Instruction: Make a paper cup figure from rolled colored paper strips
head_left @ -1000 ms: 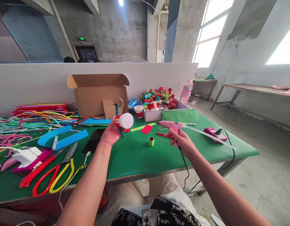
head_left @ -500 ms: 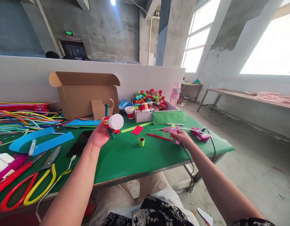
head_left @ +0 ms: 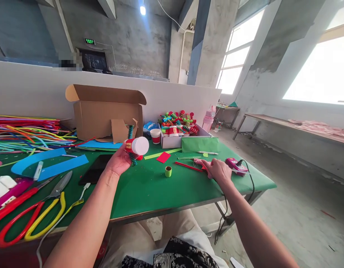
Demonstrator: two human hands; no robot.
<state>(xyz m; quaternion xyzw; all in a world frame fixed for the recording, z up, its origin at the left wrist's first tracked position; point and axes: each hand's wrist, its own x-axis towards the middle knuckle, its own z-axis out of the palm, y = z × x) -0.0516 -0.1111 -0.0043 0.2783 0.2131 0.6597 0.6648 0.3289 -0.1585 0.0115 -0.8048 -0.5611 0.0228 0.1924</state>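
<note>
My left hand [head_left: 118, 160] is closed around a small red-and-white paper cup [head_left: 139, 146], tilted so its white round end faces right. Dark green coils [head_left: 131, 132] stick out above and below the cup. On the right, my right hand [head_left: 220, 170] is over a pink glue gun [head_left: 199, 161] lying low at the table, its fingers around the body and partly hiding it. A red strip [head_left: 188, 166] lies at the gun's nozzle side. Between my hands stands a short light-green paper tube [head_left: 168, 171], with a red paper square [head_left: 163, 157] behind it.
A white box [head_left: 172, 142] of finished-looking cup figures stands at the back, beside another paper cup [head_left: 155, 136]. Left are a cardboard box [head_left: 104, 119], pipe cleaners [head_left: 29, 136], scissors [head_left: 56, 201] and a phone [head_left: 95, 169]. A pink power block [head_left: 235, 166] sits right.
My right hand has carried the glue gun down and rightward to the table, turning its back upward. The left hand still holds the cup. The view has swung right.
</note>
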